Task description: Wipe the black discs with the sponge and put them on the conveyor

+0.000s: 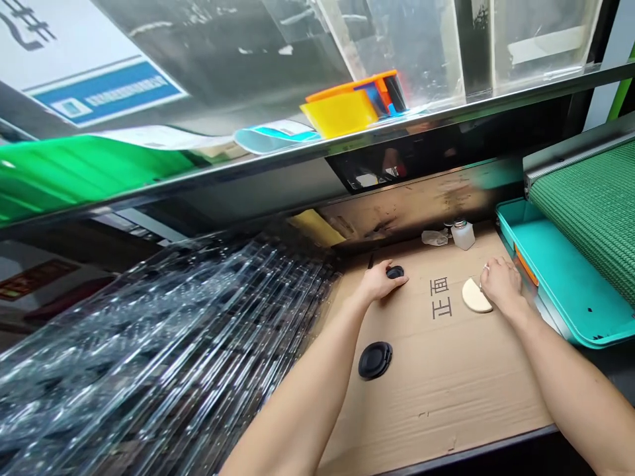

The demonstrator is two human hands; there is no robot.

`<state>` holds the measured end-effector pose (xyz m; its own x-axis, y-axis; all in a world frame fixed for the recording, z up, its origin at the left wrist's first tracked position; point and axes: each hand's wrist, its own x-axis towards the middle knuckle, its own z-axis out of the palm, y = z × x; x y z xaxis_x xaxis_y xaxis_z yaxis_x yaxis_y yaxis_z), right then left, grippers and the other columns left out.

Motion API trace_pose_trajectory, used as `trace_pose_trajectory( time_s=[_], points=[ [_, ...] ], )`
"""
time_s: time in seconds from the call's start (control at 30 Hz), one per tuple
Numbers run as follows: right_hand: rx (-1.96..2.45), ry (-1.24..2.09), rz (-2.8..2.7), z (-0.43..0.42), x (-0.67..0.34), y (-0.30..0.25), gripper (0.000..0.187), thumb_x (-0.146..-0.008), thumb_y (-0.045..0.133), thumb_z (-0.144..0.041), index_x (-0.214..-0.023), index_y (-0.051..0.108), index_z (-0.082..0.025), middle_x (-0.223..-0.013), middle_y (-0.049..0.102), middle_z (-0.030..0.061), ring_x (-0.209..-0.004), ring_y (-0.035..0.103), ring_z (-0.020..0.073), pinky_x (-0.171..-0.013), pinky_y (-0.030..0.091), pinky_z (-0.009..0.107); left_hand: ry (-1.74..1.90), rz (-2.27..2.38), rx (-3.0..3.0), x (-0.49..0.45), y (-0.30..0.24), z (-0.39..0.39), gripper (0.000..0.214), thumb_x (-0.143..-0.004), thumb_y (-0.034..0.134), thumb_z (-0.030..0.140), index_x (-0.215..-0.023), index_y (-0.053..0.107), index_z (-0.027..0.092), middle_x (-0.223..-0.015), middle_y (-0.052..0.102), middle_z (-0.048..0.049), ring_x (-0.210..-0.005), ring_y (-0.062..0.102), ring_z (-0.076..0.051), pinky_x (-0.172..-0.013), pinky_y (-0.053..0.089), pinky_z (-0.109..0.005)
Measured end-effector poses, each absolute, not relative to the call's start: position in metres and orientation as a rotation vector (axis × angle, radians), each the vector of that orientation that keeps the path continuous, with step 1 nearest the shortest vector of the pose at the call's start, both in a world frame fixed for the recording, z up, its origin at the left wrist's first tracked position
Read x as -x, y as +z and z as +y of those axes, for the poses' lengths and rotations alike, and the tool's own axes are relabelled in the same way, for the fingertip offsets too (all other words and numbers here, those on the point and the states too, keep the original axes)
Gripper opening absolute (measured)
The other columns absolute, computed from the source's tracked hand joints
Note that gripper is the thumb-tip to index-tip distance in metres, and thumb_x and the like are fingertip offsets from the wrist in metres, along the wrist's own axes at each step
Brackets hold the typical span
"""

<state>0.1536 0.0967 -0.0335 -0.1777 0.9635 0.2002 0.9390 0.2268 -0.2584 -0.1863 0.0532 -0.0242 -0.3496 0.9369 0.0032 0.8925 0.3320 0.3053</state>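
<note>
My left hand (381,280) is closed around a small black round part (395,272) on the cardboard sheet (411,383), thumb on the near side and fingers on the far side. Closer to me lies a larger black round part (375,360), possibly stacked pieces, untouched. My right hand (501,284) is curled, with a small white bit showing at its fingertips; what it pinches is hidden. Right beside it, partly covered by the hand, lies a cream-coloured flat disc (475,296), perhaps a sponge pad.
A small white bottle (463,235) and crumpled clear plastic (434,237) stand at the back. Stacked clear plastic trays (163,344) fill the left. On the right are a teal tray (585,291) and a green conveyor belt (590,205). A shelf above carries a yellow bin (342,114).
</note>
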Motion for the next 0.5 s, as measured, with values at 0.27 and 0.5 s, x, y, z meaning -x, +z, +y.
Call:
trace_pose_trajectory(
  time_s=[0.27,0.5],
  points=[
    [1.767,0.161,-2.196,0.098,-0.152,-0.034,0.032,-0.099,0.042,-0.025,-0.115,0.067,-0.013,-0.117,0.066,0.0163,-0.11,0.061,0.0264,-0.095,0.041,0.035,0.334,2.333,-1.746,0.191,-0.017,0.06,0.064,-0.079,0.071,0.043,-0.133,0.064,0.009,-0.136,0.066,-0.0181,-0.123,0.063,-0.031,-0.108,0.046,-0.035],
    [1.701,0.292,-2.172,0.097,-0.151,-0.034,0.033,-0.098,0.045,-0.025,-0.118,0.066,-0.009,-0.118,0.065,0.0185,-0.111,0.061,0.0289,-0.098,0.042,0.04,0.234,2.379,-1.879,0.175,0.011,0.079,0.082,-0.07,0.071,0.062,-0.132,0.062,0.009,-0.141,0.06,-0.0233,-0.131,0.057,-0.04,-0.112,0.043,-0.046]
  ],
)
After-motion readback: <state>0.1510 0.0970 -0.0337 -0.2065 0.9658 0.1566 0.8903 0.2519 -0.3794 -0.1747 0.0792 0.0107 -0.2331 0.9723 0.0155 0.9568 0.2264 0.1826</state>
